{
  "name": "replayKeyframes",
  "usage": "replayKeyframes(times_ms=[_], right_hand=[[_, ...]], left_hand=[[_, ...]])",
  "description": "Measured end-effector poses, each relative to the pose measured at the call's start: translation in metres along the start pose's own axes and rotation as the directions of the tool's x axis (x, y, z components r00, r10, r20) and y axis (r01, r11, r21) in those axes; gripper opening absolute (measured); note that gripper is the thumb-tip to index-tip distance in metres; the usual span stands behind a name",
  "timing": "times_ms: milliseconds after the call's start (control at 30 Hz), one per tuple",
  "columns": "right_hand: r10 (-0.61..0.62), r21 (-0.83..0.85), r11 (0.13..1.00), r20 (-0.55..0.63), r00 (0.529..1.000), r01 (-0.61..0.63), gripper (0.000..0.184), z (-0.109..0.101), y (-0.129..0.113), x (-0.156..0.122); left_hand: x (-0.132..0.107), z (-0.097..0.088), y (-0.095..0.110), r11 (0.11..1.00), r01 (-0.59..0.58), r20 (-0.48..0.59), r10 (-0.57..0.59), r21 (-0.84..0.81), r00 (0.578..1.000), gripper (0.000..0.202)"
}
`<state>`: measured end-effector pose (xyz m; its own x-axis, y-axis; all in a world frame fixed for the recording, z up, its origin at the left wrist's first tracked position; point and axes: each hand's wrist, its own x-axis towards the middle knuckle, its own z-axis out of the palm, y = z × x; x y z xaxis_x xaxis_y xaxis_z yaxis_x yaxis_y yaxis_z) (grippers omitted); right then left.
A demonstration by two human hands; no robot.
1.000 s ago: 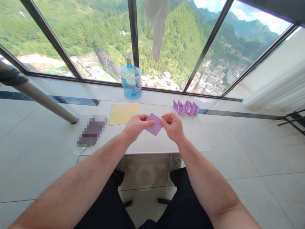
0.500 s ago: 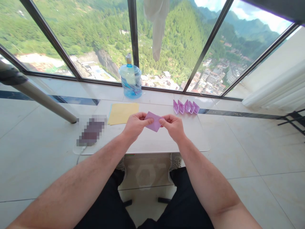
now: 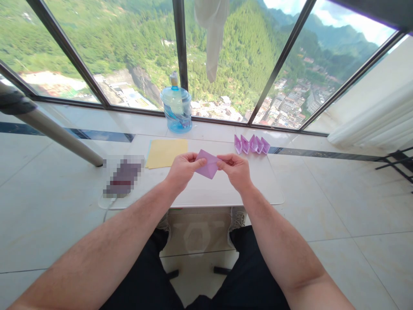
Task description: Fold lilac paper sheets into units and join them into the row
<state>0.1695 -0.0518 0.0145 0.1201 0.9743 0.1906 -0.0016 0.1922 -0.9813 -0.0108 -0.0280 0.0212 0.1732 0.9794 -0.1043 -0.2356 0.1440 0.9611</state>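
Observation:
A folded piece of purple paper (image 3: pixel 208 167) is held up over the white table, roughly diamond-shaped, with a crease across it. My left hand (image 3: pixel 184 168) pinches its left corner, the thumb lying on top. At its right corner my right hand (image 3: pixel 235 169) grips the edge between thumb and fingers. Fingers underneath the paper are mostly hidden. Beyond my right hand, several folded purple paper pieces (image 3: pixel 252 144) stand in a row at the table's far edge. Yellow paper sheets (image 3: pixel 166 151) lie flat past my left hand, a light blue edge showing beneath.
The low white table (image 3: pixel 213 193) spans the space before my knees. A blurred-out dark object (image 3: pixel 124 177) with a white cable lies at its left. Behind stands a blue water jug (image 3: pixel 177 110) by the window. A grey pole (image 3: pixel 61 129) slants in from the left.
My right thumb has shifted slightly outward on the purple paper, uncovering more of its right side. The paper stays in both hands, in nearly the same place.

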Motion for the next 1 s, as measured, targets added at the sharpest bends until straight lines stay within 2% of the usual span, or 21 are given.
replayKeyframes(times_ms=[267,500,567,733,900,1000], right_hand=[[0.050,0.138,0.989,-0.007,0.999,-0.049,0.032,0.0041,0.0004,-0.0006],[0.102,0.136,0.986,-0.058,0.993,-0.094,0.033,0.0091,-0.0009,-0.0007],[0.104,0.145,0.985,-0.038,0.994,-0.098,0.034,0.0084,-0.0005,-0.0005],[0.160,0.122,0.977,0.108,0.981,-0.173,0.039,0.0044,0.0045,-0.0001],[0.133,0.023,0.991,0.076,0.988,-0.135,0.033,0.0033,0.0073,-0.0008],[0.137,0.003,0.990,0.121,0.983,-0.138,0.037,0.0033,0.0060,-0.0020]], left_hand=[[-0.0011,0.0010,0.0004,0.999,-0.029,-0.005,0.030,0.036,1.000,0.033],[-0.0023,0.0038,0.0021,0.998,-0.040,-0.044,0.042,0.047,0.998,0.033],[-0.0030,0.0042,0.0038,0.997,-0.040,-0.045,0.043,0.066,0.998,0.033],[-0.0050,0.0042,0.0073,0.982,-0.054,-0.009,0.057,0.180,0.998,0.029],[-0.0039,0.0029,0.0053,0.967,-0.066,0.008,0.067,0.246,0.998,0.029],[-0.0039,0.0029,0.0037,0.959,-0.072,0.037,0.065,0.273,0.997,0.030]])
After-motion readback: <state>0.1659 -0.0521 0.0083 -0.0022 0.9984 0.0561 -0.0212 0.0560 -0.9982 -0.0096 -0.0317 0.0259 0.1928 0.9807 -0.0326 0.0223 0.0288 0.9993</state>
